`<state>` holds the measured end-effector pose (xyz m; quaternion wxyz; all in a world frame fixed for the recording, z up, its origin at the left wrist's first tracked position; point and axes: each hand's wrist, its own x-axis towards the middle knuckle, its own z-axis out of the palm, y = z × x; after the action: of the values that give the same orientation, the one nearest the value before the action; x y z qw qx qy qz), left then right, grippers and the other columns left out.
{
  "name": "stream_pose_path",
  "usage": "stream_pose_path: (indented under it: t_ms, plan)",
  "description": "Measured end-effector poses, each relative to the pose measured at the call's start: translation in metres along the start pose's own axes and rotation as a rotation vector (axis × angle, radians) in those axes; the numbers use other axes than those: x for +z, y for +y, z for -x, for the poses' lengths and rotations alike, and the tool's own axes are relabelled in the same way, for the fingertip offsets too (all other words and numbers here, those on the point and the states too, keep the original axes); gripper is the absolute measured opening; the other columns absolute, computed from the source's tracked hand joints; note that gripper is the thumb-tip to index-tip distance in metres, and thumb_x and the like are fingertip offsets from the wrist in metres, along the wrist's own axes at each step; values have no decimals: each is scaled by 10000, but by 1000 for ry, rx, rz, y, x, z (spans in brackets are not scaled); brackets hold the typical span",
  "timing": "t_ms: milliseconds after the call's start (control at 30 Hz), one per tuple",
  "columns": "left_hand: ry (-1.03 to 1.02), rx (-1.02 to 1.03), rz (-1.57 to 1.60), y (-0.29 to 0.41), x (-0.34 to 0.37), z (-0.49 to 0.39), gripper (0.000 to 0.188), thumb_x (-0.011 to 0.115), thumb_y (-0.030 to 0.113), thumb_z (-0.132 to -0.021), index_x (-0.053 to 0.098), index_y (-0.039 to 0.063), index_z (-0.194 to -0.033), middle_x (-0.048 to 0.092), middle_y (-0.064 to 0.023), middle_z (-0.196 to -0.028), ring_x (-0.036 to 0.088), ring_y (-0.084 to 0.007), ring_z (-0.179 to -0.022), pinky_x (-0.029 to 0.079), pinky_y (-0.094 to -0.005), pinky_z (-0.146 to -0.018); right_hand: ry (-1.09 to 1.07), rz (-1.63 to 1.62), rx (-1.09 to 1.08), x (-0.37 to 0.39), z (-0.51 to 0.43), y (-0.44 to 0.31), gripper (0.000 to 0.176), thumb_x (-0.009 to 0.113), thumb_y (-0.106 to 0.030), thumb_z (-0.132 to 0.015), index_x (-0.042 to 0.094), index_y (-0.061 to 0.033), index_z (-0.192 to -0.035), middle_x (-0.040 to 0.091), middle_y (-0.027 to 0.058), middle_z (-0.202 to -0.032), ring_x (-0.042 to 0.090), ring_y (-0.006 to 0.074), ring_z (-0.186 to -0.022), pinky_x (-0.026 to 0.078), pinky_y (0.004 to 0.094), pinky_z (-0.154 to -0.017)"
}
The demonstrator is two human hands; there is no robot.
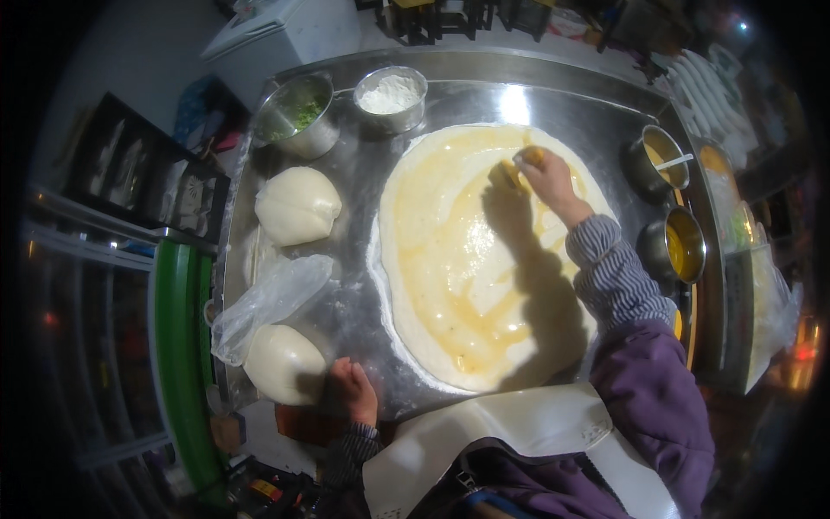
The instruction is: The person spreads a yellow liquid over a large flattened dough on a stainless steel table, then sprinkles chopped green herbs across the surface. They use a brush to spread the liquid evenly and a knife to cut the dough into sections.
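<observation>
A wide, flat sheet of rolled dough (402, 259) covers the middle of the steel worktop (353, 305), with flour along its left rim. Yellow oil lies in glossy streaks over most of it. Over the sheet's upper right part, my right hand (548, 178) grips a small yellow tool (511, 174), mostly hidden by the fingers. It looks like a brush or scraper, and I cannot tell which. My left hand (355, 392) is at the worktop's near edge, fingers curled, just right of a smooth dough ball (285, 363). Its palm is hidden.
Another dough ball (298, 204) and a clear plastic bag (279, 301) lie on the left. Behind them stand a steel pot of chopped greens (298, 120) and a bowl of flour (392, 97). Two metal pots, one with a white handle (674, 162), one holding yellow liquid (677, 250), flank the right edge.
</observation>
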<state>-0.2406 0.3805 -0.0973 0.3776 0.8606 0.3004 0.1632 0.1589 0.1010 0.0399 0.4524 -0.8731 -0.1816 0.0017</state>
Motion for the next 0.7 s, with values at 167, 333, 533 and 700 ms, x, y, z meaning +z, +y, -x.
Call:
stream_pose_path:
  t_ms: [167,333,533,700]
  plan:
    - [30,-7,-33,17,-3,-2,258,493,172,-925,465,4,-1119,527,-165,-996,536,-292,-894,449,-367,-822,-321,-287,45,44,-16,-12,282,637,-259,-852,657,11,-930,647,68,-702,566,138,-606,466,291,-598]
    - [-18,-70,-117,43,-15,-5,221,486,167,-928,497,8,-1081,566,-171,-970,572,-297,-882,468,-370,-788,103,6,128,19,-39,7,232,624,-262,-843,660,-41,-906,651,94,-701,626,190,-626,493,329,-608]
    - [64,167,-254,36,-14,-2,197,488,124,-927,500,-1,-1079,578,-183,-961,588,-296,-892,480,-359,-774,106,307,-205,20,-37,15,204,640,-249,-788,666,-79,-897,664,129,-736,644,316,-676,515,387,-637]
    - [86,80,55,23,0,-7,207,505,122,-927,485,4,-1096,580,-152,-901,588,-253,-825,476,-346,-734,-258,371,-601,77,52,-40,254,687,-169,-701,654,-150,-952,619,72,-874,579,227,-880,351,375,-863]
